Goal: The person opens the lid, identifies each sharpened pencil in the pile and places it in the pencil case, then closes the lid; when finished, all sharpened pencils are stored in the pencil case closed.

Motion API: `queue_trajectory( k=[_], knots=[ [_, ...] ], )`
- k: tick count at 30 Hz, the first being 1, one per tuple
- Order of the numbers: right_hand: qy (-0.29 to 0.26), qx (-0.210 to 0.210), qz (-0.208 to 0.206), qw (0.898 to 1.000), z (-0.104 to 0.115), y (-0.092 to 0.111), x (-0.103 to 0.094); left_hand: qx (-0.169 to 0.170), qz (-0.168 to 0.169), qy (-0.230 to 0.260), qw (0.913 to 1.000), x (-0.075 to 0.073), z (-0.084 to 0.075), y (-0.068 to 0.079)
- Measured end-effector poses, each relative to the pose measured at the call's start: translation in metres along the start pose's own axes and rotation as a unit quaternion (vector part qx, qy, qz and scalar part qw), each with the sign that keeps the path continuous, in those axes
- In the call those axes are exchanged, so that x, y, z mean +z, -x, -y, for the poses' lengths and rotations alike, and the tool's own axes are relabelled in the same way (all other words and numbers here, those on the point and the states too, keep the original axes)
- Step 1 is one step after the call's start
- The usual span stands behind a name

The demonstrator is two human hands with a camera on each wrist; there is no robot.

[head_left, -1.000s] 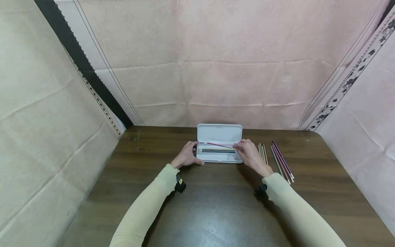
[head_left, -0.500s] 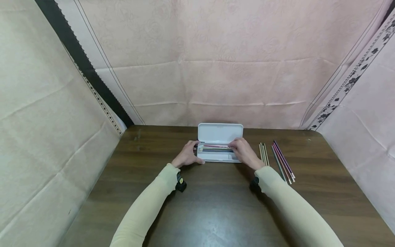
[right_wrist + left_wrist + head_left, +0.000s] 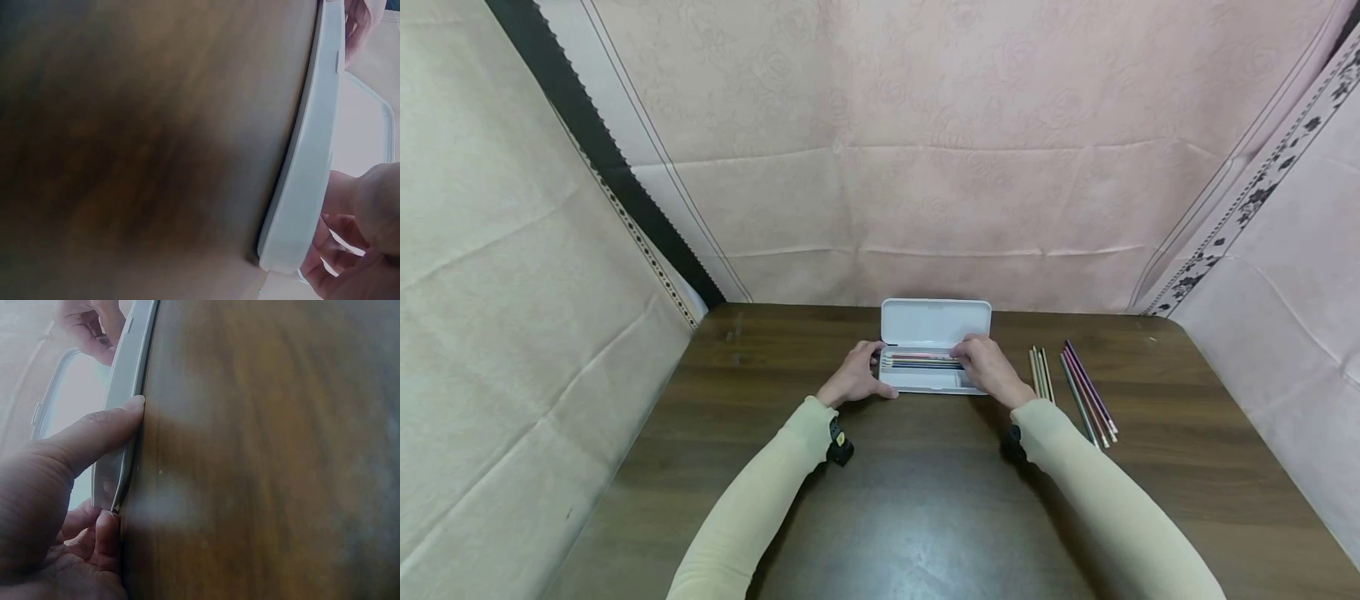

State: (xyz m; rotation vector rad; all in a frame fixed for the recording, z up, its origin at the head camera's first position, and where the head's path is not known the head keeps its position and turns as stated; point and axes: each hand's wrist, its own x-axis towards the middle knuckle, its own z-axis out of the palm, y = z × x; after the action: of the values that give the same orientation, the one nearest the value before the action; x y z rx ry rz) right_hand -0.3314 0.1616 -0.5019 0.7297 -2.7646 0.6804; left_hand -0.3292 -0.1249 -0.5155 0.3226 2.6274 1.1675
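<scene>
A white pencil case (image 3: 925,387) lies at the back of the table with its lid (image 3: 936,323) raised. My left hand (image 3: 855,375) grips the case's left end. In the left wrist view its thumb (image 3: 103,434) lies on the front wall and the other fingers curl at the corner. Inside the case, several colored pencils (image 3: 913,362) lie lengthwise. Over the case's right half, my right hand (image 3: 992,367) pinches the right end of a reddish colored pencil (image 3: 917,356) at the back of the row. The right wrist view hides those fingertips behind the case wall (image 3: 306,169).
Right of the case lie a few light-toned pencils (image 3: 1042,375). Beyond them is a second group of pencils (image 3: 1087,396), purple, reddish and green. The brown wooden table (image 3: 925,500) ends at hanging pale cloth (image 3: 940,208) behind and at both sides.
My right hand has moved left and lowered the reddish colored pencil from a slant above the case to lie along the others. My left hand has stayed on the case.
</scene>
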Motion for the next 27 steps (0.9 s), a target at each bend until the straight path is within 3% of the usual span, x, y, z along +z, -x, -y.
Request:
queue_trajectory(
  k=[7, 27],
  knots=[
    [0.023, 0.011, 0.013, 1.000, 0.0019, -0.0017, -0.0001, 0.000, -0.001, -0.001, 1.0000, -0.0009, -0.0019, 0.0009],
    [0.124, -0.013, 0.039, 0.991, 0.0067, -0.0075, -0.0009, 0.000, -0.003, 0.004, 1.0000, 0.0003, -0.0008, 0.0021]
  ],
)
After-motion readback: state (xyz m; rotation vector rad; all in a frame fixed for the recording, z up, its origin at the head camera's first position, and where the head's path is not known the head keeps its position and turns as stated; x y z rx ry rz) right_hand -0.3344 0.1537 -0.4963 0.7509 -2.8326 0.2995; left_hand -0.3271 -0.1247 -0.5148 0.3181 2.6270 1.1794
